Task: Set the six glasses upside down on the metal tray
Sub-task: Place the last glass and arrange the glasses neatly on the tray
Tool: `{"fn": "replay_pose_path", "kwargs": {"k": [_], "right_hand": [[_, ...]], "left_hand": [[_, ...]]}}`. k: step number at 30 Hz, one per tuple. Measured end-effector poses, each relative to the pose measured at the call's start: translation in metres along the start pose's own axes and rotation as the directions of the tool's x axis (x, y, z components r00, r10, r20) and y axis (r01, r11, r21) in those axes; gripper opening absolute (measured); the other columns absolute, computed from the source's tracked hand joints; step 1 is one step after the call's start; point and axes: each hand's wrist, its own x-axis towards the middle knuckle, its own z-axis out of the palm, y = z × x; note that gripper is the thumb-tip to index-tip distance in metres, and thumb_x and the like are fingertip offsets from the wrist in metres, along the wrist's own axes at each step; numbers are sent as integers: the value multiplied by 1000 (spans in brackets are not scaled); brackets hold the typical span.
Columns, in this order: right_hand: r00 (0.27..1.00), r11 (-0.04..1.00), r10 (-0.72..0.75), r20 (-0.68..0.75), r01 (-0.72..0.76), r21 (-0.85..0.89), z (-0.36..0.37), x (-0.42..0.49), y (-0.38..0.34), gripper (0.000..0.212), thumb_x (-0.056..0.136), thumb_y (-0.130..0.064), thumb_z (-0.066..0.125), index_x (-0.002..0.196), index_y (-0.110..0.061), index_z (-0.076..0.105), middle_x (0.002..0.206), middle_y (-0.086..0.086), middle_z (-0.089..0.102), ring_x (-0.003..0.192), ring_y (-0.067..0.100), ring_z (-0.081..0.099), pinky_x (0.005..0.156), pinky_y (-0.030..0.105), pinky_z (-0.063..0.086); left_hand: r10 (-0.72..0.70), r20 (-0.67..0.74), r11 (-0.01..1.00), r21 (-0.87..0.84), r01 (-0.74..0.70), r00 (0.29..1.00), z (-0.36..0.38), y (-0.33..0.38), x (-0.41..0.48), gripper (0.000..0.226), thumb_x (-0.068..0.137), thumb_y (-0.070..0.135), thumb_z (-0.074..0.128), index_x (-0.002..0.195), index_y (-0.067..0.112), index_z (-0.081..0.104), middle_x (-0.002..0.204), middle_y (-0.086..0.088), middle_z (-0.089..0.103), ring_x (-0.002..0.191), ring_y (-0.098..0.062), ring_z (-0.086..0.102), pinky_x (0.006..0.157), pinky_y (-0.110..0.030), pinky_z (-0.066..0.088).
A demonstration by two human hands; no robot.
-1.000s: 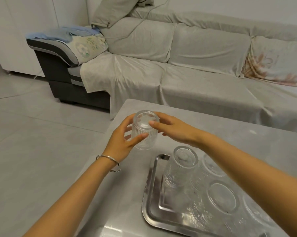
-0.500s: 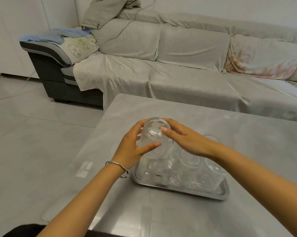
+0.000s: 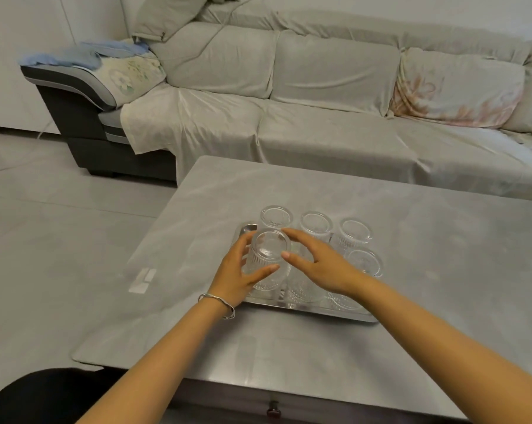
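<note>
A metal tray (image 3: 307, 310) is seen lying on a grey table (image 3: 427, 240), with a covered sofa (image 3: 320, 87) beyond the table's far edge. Ribbed clear glasses are stood upside down on the tray. Along the tray's far side a row of three is seen: a far-left glass (image 3: 276, 216), a far-middle glass (image 3: 316, 223) and a far-right glass (image 3: 355, 232). At the tray's near-right, another glass (image 3: 364, 262) is partly hidden by the right hand (image 3: 323, 267). A near-left glass (image 3: 269, 260) is held base-up at the tray's near-left corner, gripped by the left hand (image 3: 232, 275), thumb in front, fingers behind. The right hand's fingers are spread, its thumb tip beside the held glass; contact cannot be told. A bracelet (image 3: 217, 304) is worn on the left wrist.
</note>
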Motion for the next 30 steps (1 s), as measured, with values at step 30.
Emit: {"fn": "replay_pose_path", "kwargs": {"k": [30], "right_hand": [[902,937,293,-317,-205,282,-57,-23,76,91,56,-64,71,137,-50,31,159,-8,10,145,16,15,112,41,21]], "left_hand": [[-156,145,961,253,115,977,4,18,51,99,52,68,65,138,48,20,158,1,-3,145,-16,1,116,-47,18]]}}
